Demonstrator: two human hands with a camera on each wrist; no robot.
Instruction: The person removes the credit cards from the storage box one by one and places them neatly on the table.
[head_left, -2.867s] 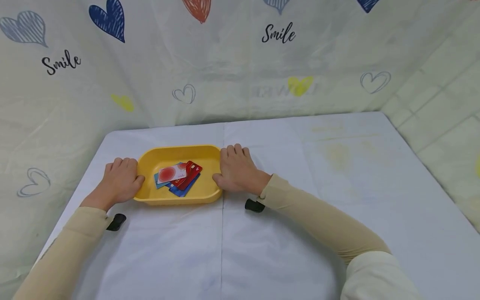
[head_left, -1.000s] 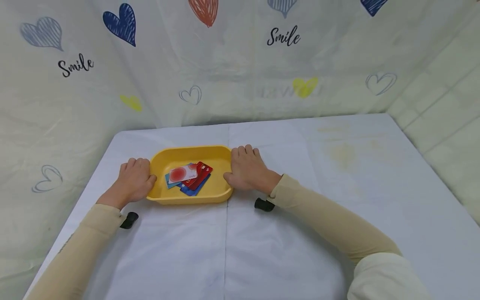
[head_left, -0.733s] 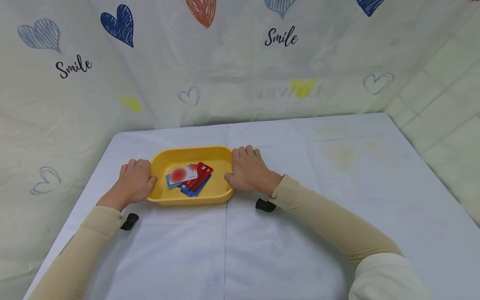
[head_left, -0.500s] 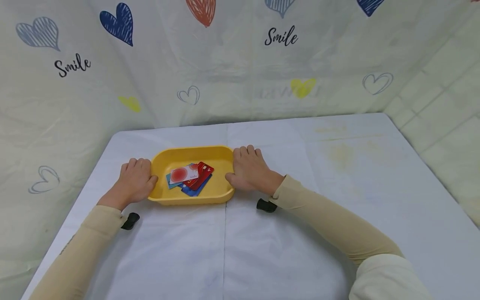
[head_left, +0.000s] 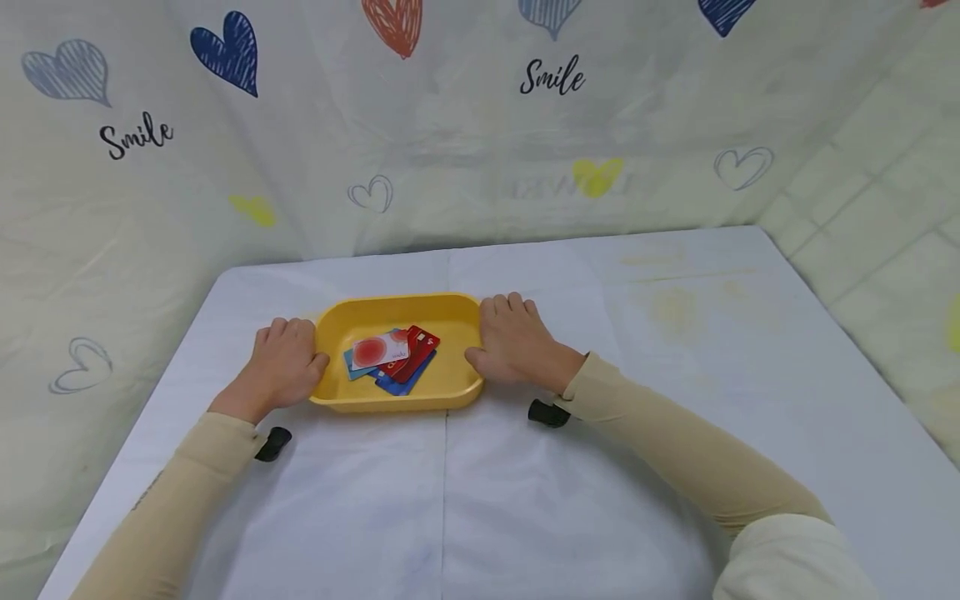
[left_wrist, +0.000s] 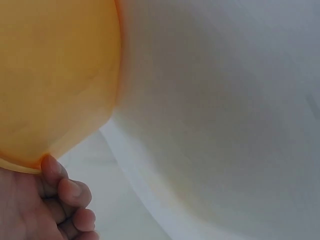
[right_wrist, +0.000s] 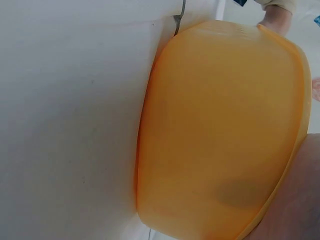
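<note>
The left hand (head_left: 281, 362) and right hand (head_left: 517, 342) hold both ends of a shallow yellow plastic tray (head_left: 457, 350), fingers curled at its rim. It seems to sit on the white worktop (head_left: 540, 500); its bottom is hidden. It looks light and stiff. Those ends are good holds, but the flat, colourful cards (head_left: 405, 360) inside may slide.

Rounded yellow tray (head_left: 453, 333), overlapping cards (head_left: 393, 360) piled inside

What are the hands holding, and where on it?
A yellow tray: the left hand grips one short end, the right hand the opposite one.
</note>
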